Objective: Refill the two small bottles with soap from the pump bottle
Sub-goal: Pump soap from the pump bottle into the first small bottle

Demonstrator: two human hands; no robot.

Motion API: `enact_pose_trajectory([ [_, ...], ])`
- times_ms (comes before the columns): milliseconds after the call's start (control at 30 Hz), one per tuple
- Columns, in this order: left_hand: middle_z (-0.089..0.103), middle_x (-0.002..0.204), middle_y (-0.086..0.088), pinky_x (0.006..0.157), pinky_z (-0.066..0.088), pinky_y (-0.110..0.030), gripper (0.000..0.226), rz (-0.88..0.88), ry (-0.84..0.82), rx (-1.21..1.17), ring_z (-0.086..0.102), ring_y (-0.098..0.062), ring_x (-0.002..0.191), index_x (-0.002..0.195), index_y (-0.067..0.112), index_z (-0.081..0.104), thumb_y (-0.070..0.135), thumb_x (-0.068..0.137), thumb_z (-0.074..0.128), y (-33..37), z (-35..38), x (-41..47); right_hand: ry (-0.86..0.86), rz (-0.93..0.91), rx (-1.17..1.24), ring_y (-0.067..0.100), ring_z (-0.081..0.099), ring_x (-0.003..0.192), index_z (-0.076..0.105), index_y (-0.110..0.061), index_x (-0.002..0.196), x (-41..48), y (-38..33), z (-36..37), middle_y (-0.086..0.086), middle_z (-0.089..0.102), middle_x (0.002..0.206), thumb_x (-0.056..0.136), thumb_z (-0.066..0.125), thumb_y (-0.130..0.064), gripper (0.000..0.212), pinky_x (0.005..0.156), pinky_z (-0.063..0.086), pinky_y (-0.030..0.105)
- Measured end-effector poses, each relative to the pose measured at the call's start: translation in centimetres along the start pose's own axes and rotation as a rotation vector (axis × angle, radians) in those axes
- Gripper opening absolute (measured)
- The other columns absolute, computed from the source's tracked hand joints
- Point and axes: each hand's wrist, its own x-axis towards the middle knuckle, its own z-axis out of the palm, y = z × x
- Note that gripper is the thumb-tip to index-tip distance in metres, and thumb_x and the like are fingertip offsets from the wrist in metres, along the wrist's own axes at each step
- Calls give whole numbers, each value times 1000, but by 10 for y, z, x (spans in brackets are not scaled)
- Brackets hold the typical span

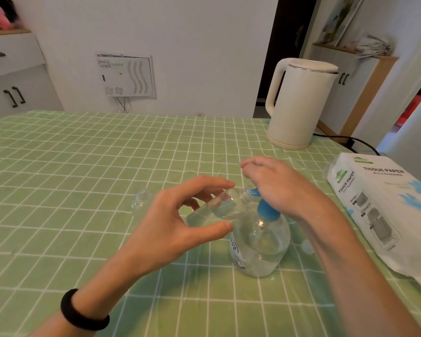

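A clear pump bottle [259, 249] with a blue pump head [266, 210] stands on the green checked tablecloth [83, 166], partly filled with clear soap. My left hand [180, 220] holds a small clear bottle [219, 207] tilted sideways, its open neck touching the blue nozzle. My right hand [275, 181] rests palm down on top of the pump head, fingers loosely curled. A second small clear bottle [141, 200] stands upright and uncapped on the cloth to the left, apart from both hands. A small clear cap [308, 246] lies just right of the pump bottle.
A cream electric kettle [301, 103] stands at the far right of the table with its black cord [350, 139] trailing right. A white pack of tissue paper [384, 215] lies along the right edge. White cabinets stand behind the table on both sides.
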Motion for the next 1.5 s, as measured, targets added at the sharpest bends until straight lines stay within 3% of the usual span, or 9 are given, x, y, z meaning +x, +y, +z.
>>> enact_pose_trajectory([
  [100,75,118,16,89,56,-37,50,1,-6,8,72,-19,108,127,40,70,39,78,83,-1,0,-1,-24,19,19,21,44,136,63,-41,114,0,2,1,-10,54,143,97,43,-38,26,113,37,48],
  [367,75,118,17,89,57,-37,52,10,-1,-1,72,-18,107,127,42,68,39,78,83,2,1,-1,45,-31,-29,23,52,127,60,-44,109,-6,-2,-3,-11,62,129,85,38,-53,33,110,40,53],
  [500,75,118,16,89,56,-39,50,5,1,2,72,-19,107,126,40,70,39,78,83,0,0,0,35,-16,33,15,53,120,66,-38,113,0,3,1,-14,63,123,96,42,-41,30,94,43,39],
  [600,75,118,15,90,58,-44,50,-10,-5,11,72,-20,108,126,40,70,39,77,82,0,0,-1,2,6,42,14,53,117,67,-37,115,0,5,3,-13,60,122,98,44,-36,28,91,39,37],
  [900,75,119,15,89,59,-45,51,2,-4,4,72,-20,108,128,39,70,38,79,83,0,1,-1,65,-44,-14,20,53,124,62,-43,106,-4,-1,-3,-15,63,121,85,39,-53,32,107,43,49],
  [1133,75,117,15,89,56,-40,50,-7,-3,17,72,-19,107,127,37,70,37,78,83,-1,-1,-1,-2,13,62,14,54,115,67,-38,111,1,4,3,-13,60,116,98,45,-36,26,87,39,35],
  [1300,76,117,14,89,58,-45,50,-7,-13,11,72,-20,106,126,37,70,37,78,83,2,1,-2,51,8,15,23,48,131,60,-43,115,-4,2,0,-10,58,135,88,40,-49,34,110,40,50],
  [1400,75,117,15,88,58,-46,51,-9,-14,11,72,-20,106,127,36,70,39,78,82,2,1,-2,102,-15,-36,25,42,139,56,-41,133,-6,-2,-3,-9,49,149,85,40,-53,52,115,33,57],
  [1500,75,118,14,89,58,-45,51,-5,-7,9,72,-21,107,128,35,70,38,78,83,1,0,-1,69,1,-5,24,47,133,59,-42,126,-4,-2,-3,-10,55,137,84,37,-50,48,111,38,52],
])
